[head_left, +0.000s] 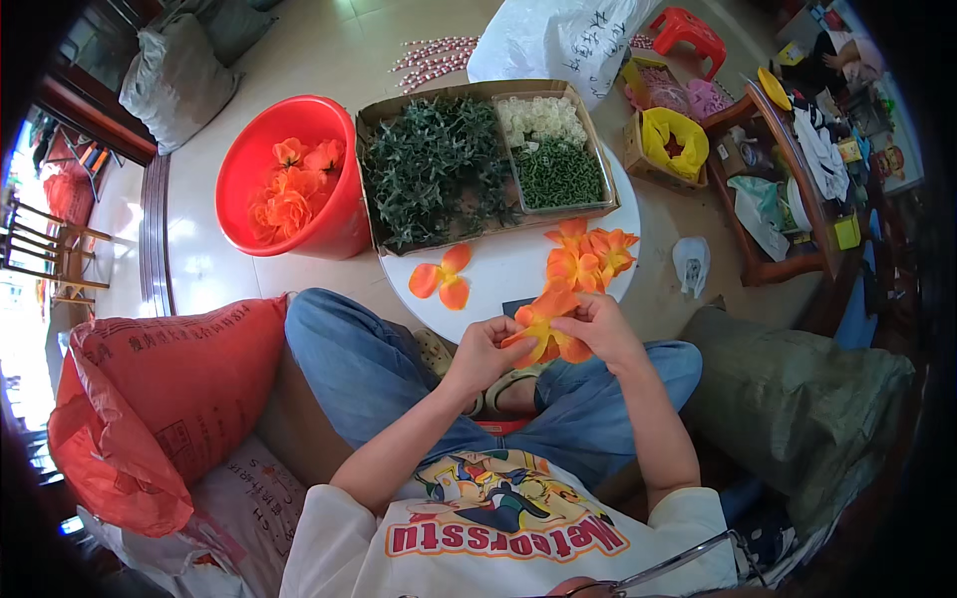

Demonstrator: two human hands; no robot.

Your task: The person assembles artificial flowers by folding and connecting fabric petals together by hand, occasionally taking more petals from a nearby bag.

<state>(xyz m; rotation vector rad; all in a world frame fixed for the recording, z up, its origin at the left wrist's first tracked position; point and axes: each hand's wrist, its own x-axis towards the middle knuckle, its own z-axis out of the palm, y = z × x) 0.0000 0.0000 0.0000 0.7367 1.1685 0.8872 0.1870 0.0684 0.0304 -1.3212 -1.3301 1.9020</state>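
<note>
Head view: a round white desk (498, 279) is standing before the person. A brown cardboard box (474, 204) with dark green leaves is sitting on it. A round red plastic bucket (237, 164) is holding orange flowers beside it. A clear plastic tray (563, 208) is resting inside the box. Bright orange bunched petals (588, 257) are lying on the desk. The left hand (488, 349) and right hand (601, 329) are holding a soft orange-and-yellow flower (548, 336) over the desk's near edge, each grip pinching it, thumb against fingers. A flat orange three-petal piece (441, 278) is lying alone. They seem to be fitting petal layers together; the next move is probably needing matched middles and gentle pinching.
</note>
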